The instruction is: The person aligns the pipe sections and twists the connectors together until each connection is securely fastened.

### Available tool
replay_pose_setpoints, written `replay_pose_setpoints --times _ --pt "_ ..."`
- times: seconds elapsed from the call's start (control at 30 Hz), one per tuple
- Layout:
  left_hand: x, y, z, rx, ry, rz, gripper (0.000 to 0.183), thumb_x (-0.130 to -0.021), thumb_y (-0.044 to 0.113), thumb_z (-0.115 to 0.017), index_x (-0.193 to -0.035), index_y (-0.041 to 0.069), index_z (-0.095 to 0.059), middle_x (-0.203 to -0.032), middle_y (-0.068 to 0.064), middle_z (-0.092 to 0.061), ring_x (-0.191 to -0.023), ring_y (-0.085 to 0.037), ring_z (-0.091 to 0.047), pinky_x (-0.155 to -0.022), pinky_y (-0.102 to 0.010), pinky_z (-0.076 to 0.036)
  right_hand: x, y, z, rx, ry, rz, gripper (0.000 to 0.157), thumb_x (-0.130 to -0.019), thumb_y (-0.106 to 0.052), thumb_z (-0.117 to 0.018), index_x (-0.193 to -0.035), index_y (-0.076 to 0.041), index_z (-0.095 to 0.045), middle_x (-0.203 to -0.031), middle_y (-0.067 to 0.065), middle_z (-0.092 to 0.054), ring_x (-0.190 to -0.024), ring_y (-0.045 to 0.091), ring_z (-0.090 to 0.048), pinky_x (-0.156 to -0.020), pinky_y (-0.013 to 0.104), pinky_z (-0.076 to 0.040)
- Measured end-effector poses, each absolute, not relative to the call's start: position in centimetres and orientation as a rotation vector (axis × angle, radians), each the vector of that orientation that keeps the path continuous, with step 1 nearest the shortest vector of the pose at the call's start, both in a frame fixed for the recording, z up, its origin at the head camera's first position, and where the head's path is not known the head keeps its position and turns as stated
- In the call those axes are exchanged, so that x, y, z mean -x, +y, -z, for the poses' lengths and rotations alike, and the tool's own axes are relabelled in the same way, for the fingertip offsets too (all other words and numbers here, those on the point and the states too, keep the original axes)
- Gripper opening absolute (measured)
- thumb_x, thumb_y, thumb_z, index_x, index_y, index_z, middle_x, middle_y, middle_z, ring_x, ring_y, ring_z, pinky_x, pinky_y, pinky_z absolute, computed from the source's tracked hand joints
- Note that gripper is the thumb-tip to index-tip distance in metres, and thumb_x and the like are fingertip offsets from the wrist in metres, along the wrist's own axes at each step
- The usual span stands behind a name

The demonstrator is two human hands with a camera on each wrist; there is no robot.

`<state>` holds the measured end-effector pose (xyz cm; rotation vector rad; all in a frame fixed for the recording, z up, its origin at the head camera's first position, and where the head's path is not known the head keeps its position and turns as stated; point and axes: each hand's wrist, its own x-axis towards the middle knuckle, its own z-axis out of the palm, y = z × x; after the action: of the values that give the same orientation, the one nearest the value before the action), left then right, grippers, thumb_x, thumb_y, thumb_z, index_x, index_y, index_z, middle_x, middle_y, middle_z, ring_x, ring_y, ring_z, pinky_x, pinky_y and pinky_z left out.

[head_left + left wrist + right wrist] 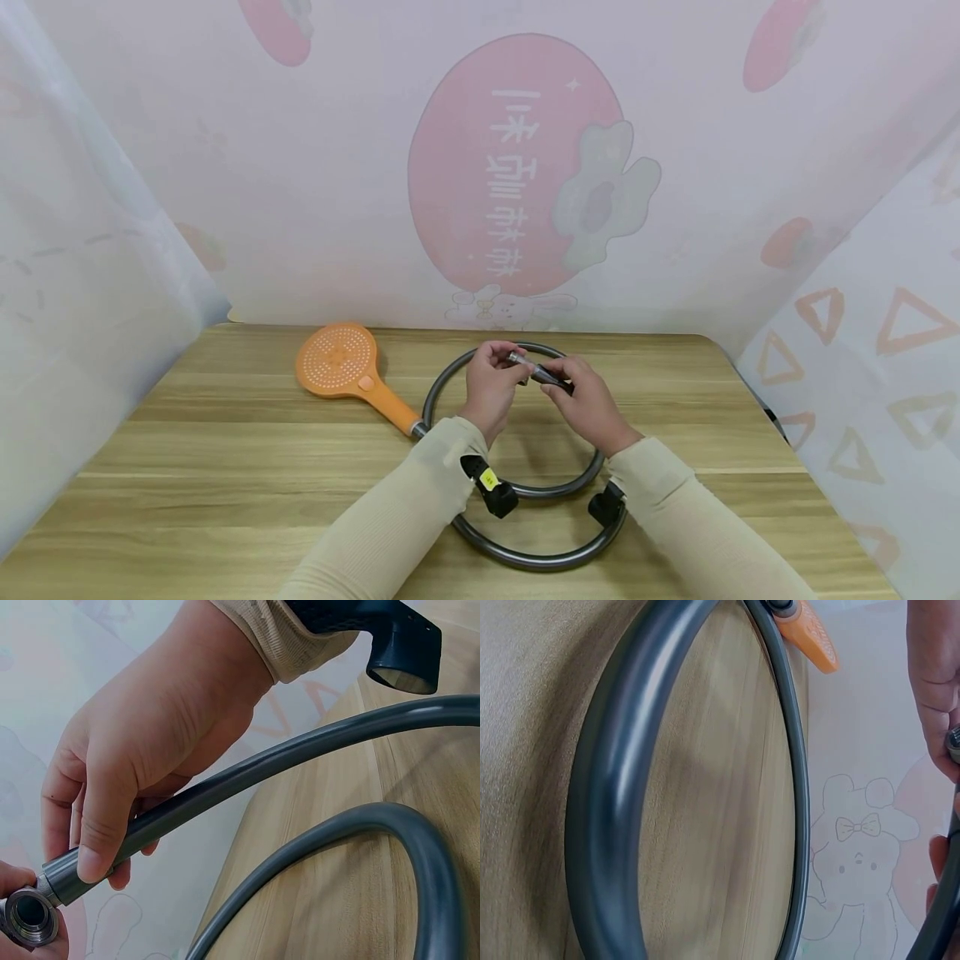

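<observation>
A grey shower hose [551, 562] lies looped on the table, and one end is raised between the two hands. My right hand [592, 407] grips that end just behind its metal collar, thumb along one side, as the left wrist view shows. With finger and thumb, my left hand [492, 387] pinches the silver threaded nut [31, 916] at the tip of the hose. The nut's open mouth is visible there. An orange shower head [337, 362] lies to the left, its handle joined to the other end of the hose.
The wooden table [187, 475] carries the hose and shower head. A pale printed curtain [337, 167] hangs behind and at both sides. Small black cameras [501, 500] are strapped at both wrists, above the hose loops.
</observation>
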<state>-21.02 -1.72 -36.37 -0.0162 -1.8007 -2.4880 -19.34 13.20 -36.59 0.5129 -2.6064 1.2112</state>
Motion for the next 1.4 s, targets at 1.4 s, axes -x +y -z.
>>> replay_pose_setpoints --times 1.4 --pt "21.12 -2.05 36.51 0.004 -1.826 2.494 0.031 -0.081 -0.009 -0.07 -0.106 0.002 -0.055 -0.102 -0.01 -0.064 -0.084 -0.015 -0.06 -0.069 -0.024 -0.052 19.44 13.37 36.49 -0.587 -2.666 -1.133 0.028 -0.097 -0.006 -0.056 -0.123 0.002 -0.06 -0.108 0.013 -0.06 -0.087 0.019 -0.055 -0.073 0.035 -0.049"
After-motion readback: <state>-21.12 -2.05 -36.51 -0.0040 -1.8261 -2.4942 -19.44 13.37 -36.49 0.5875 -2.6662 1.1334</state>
